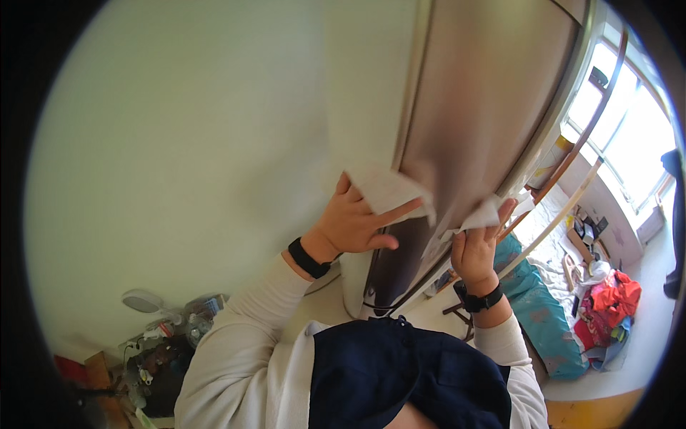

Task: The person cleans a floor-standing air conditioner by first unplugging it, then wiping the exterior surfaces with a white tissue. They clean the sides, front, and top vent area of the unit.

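Observation:
My left hand (348, 225) holds a thin white tissue or cloth (388, 187). Its thumb and index finger are spread, and the sheet lies around the fingers. Further right, my right hand (477, 244) holds another white sheet (482, 214), palm turned towards a tall, glossy brownish panel (482, 96). The panel looks like the front of a cabinet or appliance. Both sheets are near its surface; blur hides whether they touch it. Black bands (308, 260) circle both wrists.
A plain pale wall (187, 134) fills the left. At lower left stand a desk lamp (142, 301) and cluttered small items. To the right are wooden poles (579, 145), a bed (541, 322) heaped with clothes (611, 305), and a bright window (632, 128).

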Available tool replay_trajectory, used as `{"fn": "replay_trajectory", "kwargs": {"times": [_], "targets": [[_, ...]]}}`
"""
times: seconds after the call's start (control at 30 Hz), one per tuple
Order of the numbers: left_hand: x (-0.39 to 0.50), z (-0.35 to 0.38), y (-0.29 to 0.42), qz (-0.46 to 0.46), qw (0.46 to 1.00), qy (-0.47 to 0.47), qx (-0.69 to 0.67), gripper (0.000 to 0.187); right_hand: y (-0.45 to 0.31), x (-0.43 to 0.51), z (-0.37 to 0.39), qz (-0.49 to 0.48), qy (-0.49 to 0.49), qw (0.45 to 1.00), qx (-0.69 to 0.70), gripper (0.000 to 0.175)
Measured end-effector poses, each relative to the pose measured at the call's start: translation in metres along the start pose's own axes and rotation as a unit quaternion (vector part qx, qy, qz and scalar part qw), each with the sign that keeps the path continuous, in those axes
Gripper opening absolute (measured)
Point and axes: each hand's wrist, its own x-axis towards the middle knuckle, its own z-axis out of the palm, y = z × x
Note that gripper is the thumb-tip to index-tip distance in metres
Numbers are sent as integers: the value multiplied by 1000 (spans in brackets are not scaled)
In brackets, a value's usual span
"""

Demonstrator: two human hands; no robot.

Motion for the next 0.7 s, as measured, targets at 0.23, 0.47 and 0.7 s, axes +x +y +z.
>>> {"fn": "replay_trajectory", "kwargs": {"times": [0.23, 0.47, 0.7], "targets": [[-29, 11, 42, 36, 998, -52, -14, 60, -30, -32, 20, -238, -70, 950, -187, 44], [11, -10, -21, -11, 995, 30, -96, 55, -16, 33, -7, 54, 78, 995, -34, 52], [-23, 15, 42, 3, 998, -50, -34, 41, -33, -1, 10, -67, -65, 986, -138, 65]]}}
